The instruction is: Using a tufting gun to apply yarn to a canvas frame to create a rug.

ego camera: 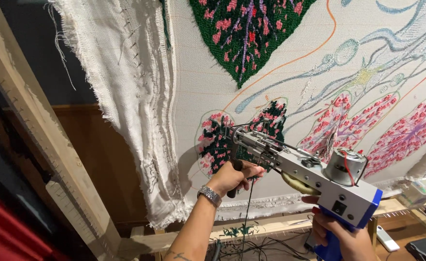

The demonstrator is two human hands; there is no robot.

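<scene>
- Nearest the camera, the right hand (341, 237) is wrapping its fingers tight around the blue pistol grip of the tufting gun (309, 176); the left hand (234, 176) is closing around the black front handle, a metal watch (209, 195) sitting on that wrist.
- Judging by its metal frame and silver motor (344, 165), the gun is likely handling heavy and rigid, nose-heavy too; both handles look like the proper places to hold it, well clear of the needle and moving linkage.
- Its needle end is pressing against the stretched backing cloth (193, 87), at the dark green and pink leaf patch (218, 145); the cloth is probably giving slightly, so steady pressure seems wise.
- Grey body, blue rear, red motor wires; dark yarn (247, 208) is hanging down below the left hand; a wooden frame (53, 159) is standing at the left.
</scene>
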